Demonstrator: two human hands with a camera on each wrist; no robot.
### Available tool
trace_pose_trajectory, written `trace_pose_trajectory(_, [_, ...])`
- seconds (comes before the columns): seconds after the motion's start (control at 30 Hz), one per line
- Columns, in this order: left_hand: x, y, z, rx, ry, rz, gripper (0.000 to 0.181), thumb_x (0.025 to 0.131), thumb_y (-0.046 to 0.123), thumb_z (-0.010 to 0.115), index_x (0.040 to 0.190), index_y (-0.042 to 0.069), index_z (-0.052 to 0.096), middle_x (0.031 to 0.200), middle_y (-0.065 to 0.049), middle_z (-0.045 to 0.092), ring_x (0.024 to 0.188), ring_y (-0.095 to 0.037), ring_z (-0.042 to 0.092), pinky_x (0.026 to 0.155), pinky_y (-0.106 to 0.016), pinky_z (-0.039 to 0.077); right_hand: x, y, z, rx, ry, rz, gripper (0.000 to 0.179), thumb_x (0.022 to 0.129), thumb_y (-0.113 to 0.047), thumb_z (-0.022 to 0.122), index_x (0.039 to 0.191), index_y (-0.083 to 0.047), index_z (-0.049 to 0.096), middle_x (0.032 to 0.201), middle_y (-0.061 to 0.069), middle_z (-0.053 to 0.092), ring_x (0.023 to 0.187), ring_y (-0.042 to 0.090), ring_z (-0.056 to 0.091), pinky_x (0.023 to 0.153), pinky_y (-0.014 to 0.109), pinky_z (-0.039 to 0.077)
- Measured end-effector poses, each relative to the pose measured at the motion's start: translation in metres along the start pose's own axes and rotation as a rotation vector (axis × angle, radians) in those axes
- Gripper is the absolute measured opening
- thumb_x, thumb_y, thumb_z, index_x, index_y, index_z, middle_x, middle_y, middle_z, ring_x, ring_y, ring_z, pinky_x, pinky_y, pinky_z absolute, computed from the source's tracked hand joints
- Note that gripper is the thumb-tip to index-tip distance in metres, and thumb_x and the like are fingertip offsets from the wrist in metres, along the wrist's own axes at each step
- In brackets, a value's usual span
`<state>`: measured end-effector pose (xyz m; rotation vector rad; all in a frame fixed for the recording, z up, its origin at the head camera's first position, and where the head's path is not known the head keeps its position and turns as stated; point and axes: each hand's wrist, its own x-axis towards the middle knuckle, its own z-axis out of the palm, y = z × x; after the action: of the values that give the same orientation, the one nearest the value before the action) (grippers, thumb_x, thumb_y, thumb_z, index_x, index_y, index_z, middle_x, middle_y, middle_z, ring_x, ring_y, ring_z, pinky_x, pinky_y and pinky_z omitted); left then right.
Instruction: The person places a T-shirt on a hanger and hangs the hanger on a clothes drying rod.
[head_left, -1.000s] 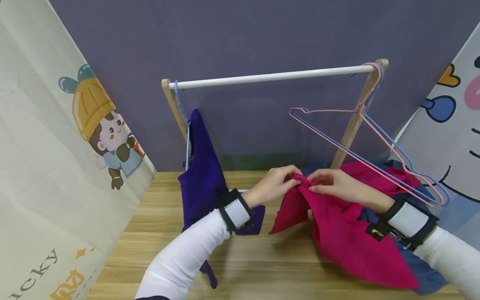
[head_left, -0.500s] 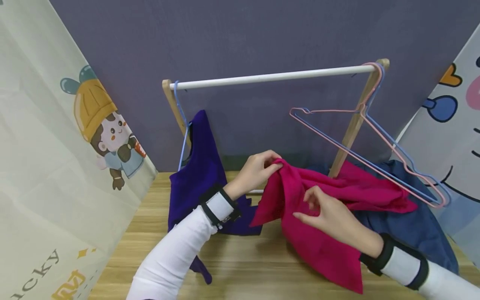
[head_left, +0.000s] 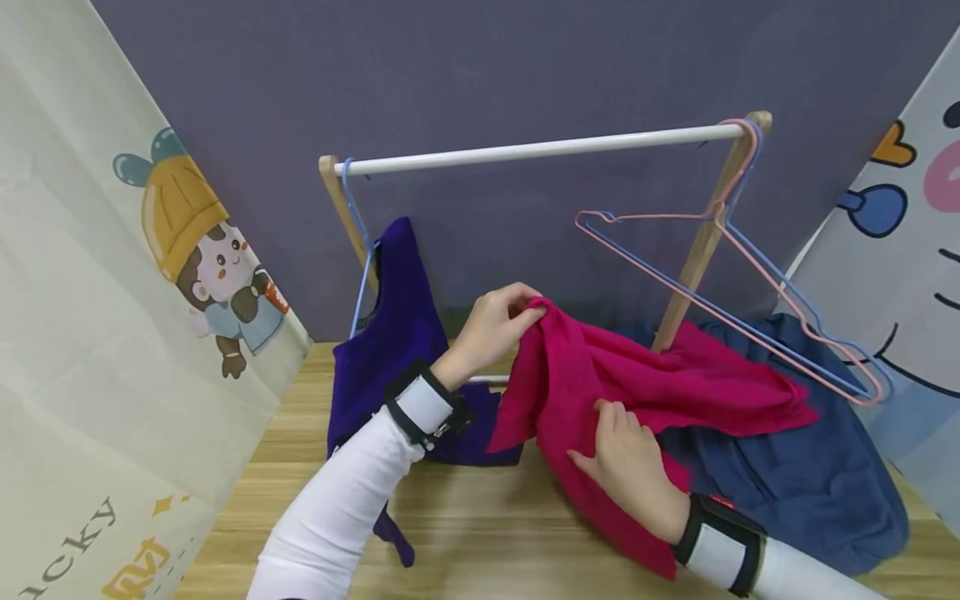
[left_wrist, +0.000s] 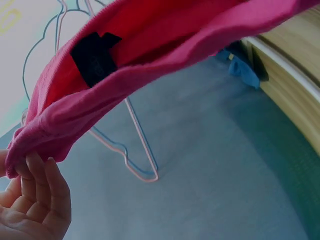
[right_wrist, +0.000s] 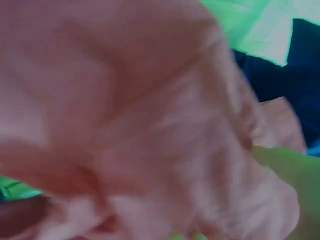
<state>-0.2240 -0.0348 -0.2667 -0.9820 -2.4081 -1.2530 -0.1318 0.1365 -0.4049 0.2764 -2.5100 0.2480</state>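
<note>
My left hand pinches the edge of a magenta shirt and holds it up above the table. In the left wrist view that edge is an opening with a black label inside, and the left hand grips its end. Lower down, my right hand lies over the hanging cloth with thumb and fingers spread apart. The right wrist view is blurred, with the cloth filling most of it. Part of the shirt trails right across a dark blue garment.
A white-barred rack with wooden posts stands behind. A purple garment hangs from a blue hanger at its left end. Pink and blue hangers hang at the right post. Beneath is a wood-grain table.
My left hand has moved left and up with the shirt's edge. My right hand has let go of that edge and moved lower down over the cloth, uncovering more of the blue garment.
</note>
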Motion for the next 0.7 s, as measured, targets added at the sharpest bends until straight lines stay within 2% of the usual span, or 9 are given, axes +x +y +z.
trace_pose_trajectory(0.07, [0.001,-0.001,-0.004,-0.006,0.014,-0.003,0.012,0.085,0.008,0.058,0.093,0.002,0.063,0.08,-0.006,0.064,0.062,-0.011,0.054,0.057,-0.018,0.041,0.001,0.004,0.007,0.001,0.025,0.018,0.076,0.05,-0.033,0.085,0.1,0.007,0.044,0.075,0.018,0.051,0.056,0.03,0.052,0.046,0.038,0.044])
trace_pose_trajectory(0.13, [0.001,-0.002,-0.008,-0.012,0.024,-0.005,0.012,0.084,0.008,0.058,0.093,0.002,0.063,0.08,-0.007,0.064,0.063,-0.011,0.055,0.058,-0.018,0.042,0.004,0.008,0.01,0.049,0.012,0.034,0.072,0.054,-0.029,0.083,0.102,0.008,0.044,0.075,0.019,0.054,0.055,0.029,0.054,0.046,0.038,0.046])
trace_pose_trajectory(0.2, [0.001,-0.003,-0.013,-0.017,0.034,-0.007,0.012,0.084,0.007,0.058,0.094,0.001,0.063,0.08,-0.007,0.064,0.064,-0.012,0.056,0.059,-0.019,0.042,0.007,0.011,0.011,0.145,-0.056,0.055,0.06,0.061,-0.025,0.08,0.1,0.007,0.048,0.075,0.016,0.056,0.055,0.025,0.055,0.049,0.036,0.047])
trace_pose_trajectory(0.33, [0.001,-0.004,-0.024,-0.02,0.051,-0.02,0.013,0.084,0.008,0.059,0.095,0.001,0.062,0.082,-0.009,0.064,0.067,-0.014,0.058,0.062,-0.021,0.044,0.019,0.015,0.009,0.435,-0.238,0.115,0.02,0.076,-0.013,0.068,0.087,-0.001,0.057,0.072,0.004,0.057,0.057,0.012,0.049,0.053,0.027,0.043])
trace_pose_trajectory(0.4, [0.001,-0.005,-0.03,-0.016,0.061,-0.03,0.014,0.085,0.008,0.059,0.096,0.001,0.062,0.083,-0.009,0.065,0.069,-0.015,0.059,0.063,-0.022,0.044,0.025,0.02,0.006,0.571,-0.3,0.145,0.007,0.082,-0.009,0.061,0.084,-0.003,0.059,0.072,0.002,0.056,0.058,0.009,0.045,0.054,0.024,0.039])
trace_pose_trajectory(0.47, [0.0,-0.007,-0.037,-0.005,0.079,-0.038,0.015,0.085,0.009,0.059,0.097,0.001,0.063,0.084,-0.009,0.065,0.07,-0.015,0.059,0.064,-0.022,0.044,0.031,0.027,0.001,0.692,-0.332,0.184,0.008,0.085,-0.007,0.056,0.086,0.0,0.058,0.074,0.004,0.057,0.06,0.008,0.044,0.055,0.022,0.039])
trace_pose_trajectory(0.6, [-0.002,-0.013,-0.052,0.029,0.118,-0.035,0.016,0.085,0.01,0.058,0.097,0.001,0.063,0.083,-0.009,0.065,0.067,-0.014,0.056,0.062,-0.022,0.042,0.044,0.044,-0.016,0.907,-0.402,0.253,0.018,0.09,-0.006,0.048,0.097,0.009,0.053,0.087,0.011,0.058,0.071,0.003,0.052,0.064,0.02,0.045])
trace_pose_trajectory(0.7, [-0.004,-0.017,-0.064,0.052,0.149,-0.03,0.016,0.085,0.01,0.059,0.097,0.001,0.064,0.082,-0.009,0.065,0.065,-0.013,0.054,0.06,-0.023,0.04,0.055,0.055,-0.034,1.026,-0.474,0.285,0.025,0.093,-0.008,0.043,0.103,0.015,0.047,0.091,0.008,0.056,0.076,0.001,0.054,0.07,0.022,0.048])
